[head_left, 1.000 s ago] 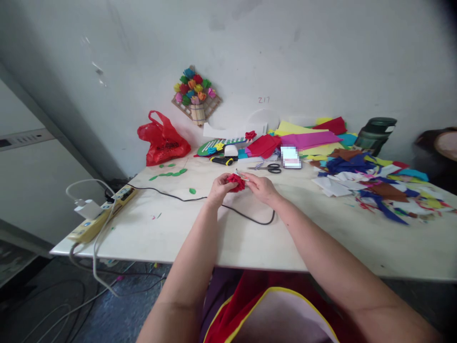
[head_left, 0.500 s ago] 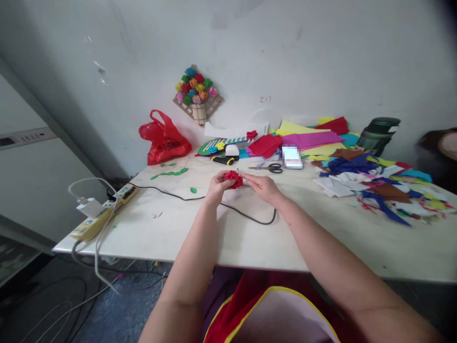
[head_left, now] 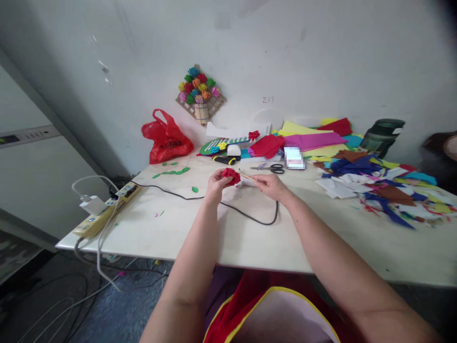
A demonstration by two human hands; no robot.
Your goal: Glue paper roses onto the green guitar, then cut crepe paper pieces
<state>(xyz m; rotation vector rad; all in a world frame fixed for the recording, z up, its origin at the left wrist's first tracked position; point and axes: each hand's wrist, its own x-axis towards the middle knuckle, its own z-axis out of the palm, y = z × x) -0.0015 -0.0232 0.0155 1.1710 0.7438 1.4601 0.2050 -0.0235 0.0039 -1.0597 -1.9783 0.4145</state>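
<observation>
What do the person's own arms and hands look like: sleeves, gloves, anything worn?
The left hand and right hand are bare: no gloves, and no rings, watch or bracelet that I can make out. The forearms are uncovered to the frame edge, no sleeves in view. Below them is a red garment with yellow trim around a pale panel.

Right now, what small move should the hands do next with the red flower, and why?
Probably ease the thin stick gently into the red flower: the left hand pinches the flower, and the right hand points the stick's tip at it.
</observation>
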